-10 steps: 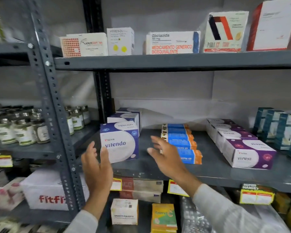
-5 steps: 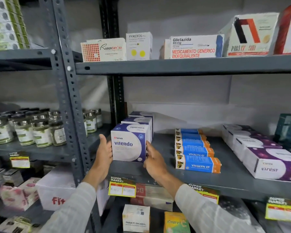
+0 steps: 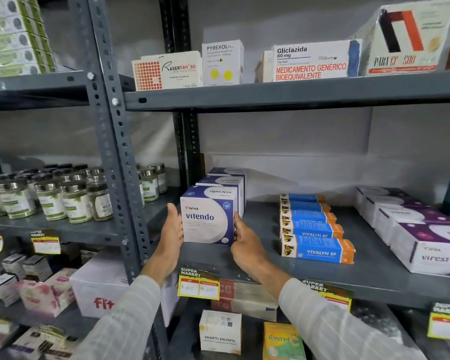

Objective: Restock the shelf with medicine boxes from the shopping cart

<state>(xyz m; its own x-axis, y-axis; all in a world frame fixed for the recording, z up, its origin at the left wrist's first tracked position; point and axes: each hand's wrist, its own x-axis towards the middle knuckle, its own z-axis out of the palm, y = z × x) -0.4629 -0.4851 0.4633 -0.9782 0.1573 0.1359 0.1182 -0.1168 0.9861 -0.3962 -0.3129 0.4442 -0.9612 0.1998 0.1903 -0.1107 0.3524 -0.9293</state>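
A blue-and-white Vitendo box (image 3: 208,216) stands at the front left of the grey middle shelf (image 3: 260,258). Two more Vitendo boxes (image 3: 222,181) line up behind it. My left hand (image 3: 172,237) presses flat against the front box's left side. My right hand (image 3: 244,242) presses on its right side, so both hands clamp the box between them. The shopping cart is out of view.
A row of blue-orange Vivalyn boxes (image 3: 315,229) and white-purple Virest boxes (image 3: 424,240) lie further right on the same shelf. Glass jars (image 3: 63,196) fill the left bay beyond the perforated upright (image 3: 115,162). The upper shelf (image 3: 283,93) carries several boxes. Price tags (image 3: 198,284) hang below.
My hands came in from open and apart to press on both sides of the front Vitendo box. The box now sits squarer in its row, and my view moved closer.
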